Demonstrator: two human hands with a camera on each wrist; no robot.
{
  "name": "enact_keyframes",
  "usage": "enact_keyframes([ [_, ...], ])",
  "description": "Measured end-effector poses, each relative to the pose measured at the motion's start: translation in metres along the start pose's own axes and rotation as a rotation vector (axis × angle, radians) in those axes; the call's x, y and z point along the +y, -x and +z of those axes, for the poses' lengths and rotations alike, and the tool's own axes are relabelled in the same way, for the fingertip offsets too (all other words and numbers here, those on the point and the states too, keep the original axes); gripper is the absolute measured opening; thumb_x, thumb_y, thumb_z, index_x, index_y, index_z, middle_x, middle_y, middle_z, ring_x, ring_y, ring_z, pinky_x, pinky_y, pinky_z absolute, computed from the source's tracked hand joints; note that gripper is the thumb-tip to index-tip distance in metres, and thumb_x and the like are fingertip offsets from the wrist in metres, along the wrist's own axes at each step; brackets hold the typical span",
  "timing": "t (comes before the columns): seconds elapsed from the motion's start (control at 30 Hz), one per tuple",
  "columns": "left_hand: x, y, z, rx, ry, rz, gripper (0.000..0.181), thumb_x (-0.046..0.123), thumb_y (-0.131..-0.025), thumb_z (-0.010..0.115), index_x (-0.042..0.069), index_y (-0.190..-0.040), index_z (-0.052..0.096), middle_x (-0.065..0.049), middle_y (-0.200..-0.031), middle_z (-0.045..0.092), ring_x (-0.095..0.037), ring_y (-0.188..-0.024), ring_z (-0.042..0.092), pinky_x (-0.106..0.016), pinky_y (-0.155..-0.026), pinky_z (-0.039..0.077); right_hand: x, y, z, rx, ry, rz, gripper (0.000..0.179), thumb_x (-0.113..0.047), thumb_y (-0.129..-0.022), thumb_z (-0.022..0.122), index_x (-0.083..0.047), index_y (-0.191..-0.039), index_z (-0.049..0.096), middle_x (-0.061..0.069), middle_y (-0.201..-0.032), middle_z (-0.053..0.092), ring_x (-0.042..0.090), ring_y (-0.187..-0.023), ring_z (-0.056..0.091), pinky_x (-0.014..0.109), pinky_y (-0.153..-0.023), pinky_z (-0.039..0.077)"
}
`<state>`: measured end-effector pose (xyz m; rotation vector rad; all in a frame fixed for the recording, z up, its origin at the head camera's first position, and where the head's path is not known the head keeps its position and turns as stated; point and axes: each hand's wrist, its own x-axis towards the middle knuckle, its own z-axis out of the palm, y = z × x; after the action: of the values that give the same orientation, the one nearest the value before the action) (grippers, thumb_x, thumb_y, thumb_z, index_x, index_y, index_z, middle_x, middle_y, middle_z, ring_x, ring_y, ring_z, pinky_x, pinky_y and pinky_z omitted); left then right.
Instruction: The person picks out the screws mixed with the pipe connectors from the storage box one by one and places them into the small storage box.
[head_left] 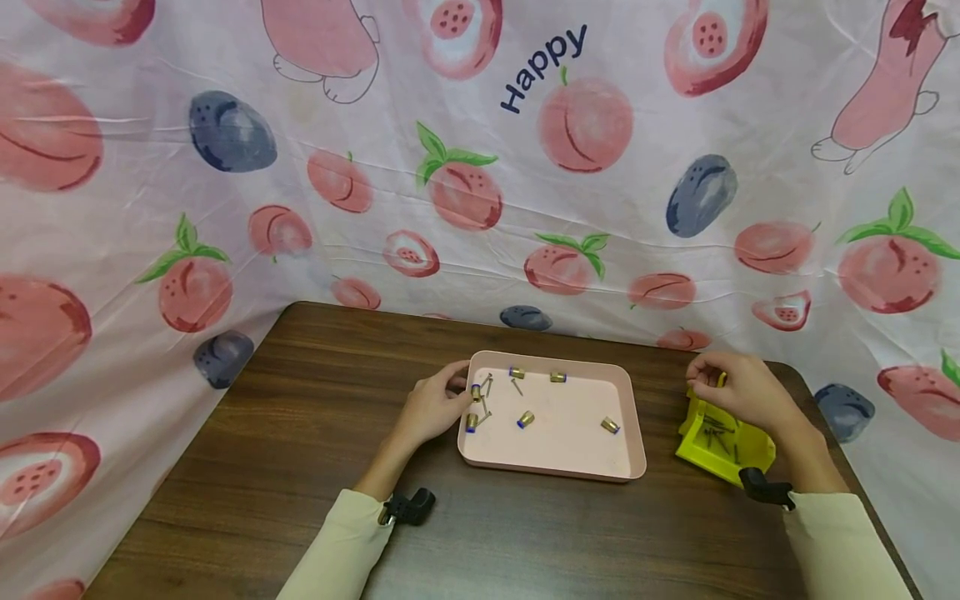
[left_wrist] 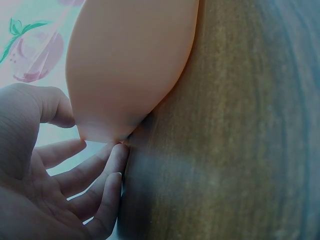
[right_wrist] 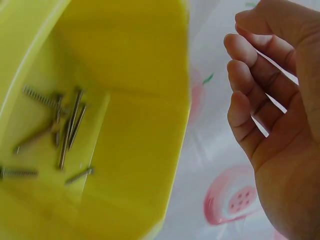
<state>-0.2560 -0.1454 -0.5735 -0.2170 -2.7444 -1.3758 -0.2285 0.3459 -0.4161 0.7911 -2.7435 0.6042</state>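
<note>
My left hand (head_left: 435, 406) is at the left end of a pale pink tray (head_left: 555, 473). In the left wrist view its thumb (left_wrist: 59, 111) reaches over the tray's rim, and the fingers lie against the outer wall. Inside the tray lie several brass fittings with blue ends, one (head_left: 526, 419) near the middle, and several screws, one (head_left: 517, 387) near the back. My right hand (head_left: 738, 390) hovers over the back of a yellow bin (head_left: 708, 460). Its fingers (right_wrist: 240, 77) bend loosely and nothing shows between them. Several screws (right_wrist: 70, 127) lie in the bin.
Both tray and bin stand on a dark wooden table (head_left: 300, 467), the bin near the right edge. A fruit-print cloth (head_left: 480, 108) hangs behind the table and along its sides. Each wrist carries a black camera mount, one (head_left: 411, 507) at the left sleeve.
</note>
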Motion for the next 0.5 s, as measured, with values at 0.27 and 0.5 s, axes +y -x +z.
enact_keyframes([
  [0.27,0.003,0.002,-0.002,0.002,-0.001,0.007,0.059,0.033,-0.097,0.072,0.024,-0.155,0.065,0.005,-0.116,0.080,-0.005,-0.088,0.072,-0.037,-0.081,0.059,-0.018,-0.026,0.016,-0.008,-0.046,-0.042,0.017,-0.004,-0.087,0.086,-0.016,-0.091,0.074,-0.012,-0.081,0.062,0.009,-0.074,0.057,0.026,-0.066,0.052],
  [0.5,0.004,0.003,-0.002,0.003,0.003,0.007,0.059,0.033,-0.097,0.072,0.024,-0.155,0.064,0.005,-0.117,0.080,-0.006,-0.089,0.073,-0.036,-0.080,0.059,-0.031,-0.046,0.032,-0.009,-0.097,-0.099,0.013,-0.003,-0.087,0.084,-0.012,-0.091,0.077,-0.010,-0.082,0.065,0.009,-0.073,0.059,0.028,-0.067,0.054],
])
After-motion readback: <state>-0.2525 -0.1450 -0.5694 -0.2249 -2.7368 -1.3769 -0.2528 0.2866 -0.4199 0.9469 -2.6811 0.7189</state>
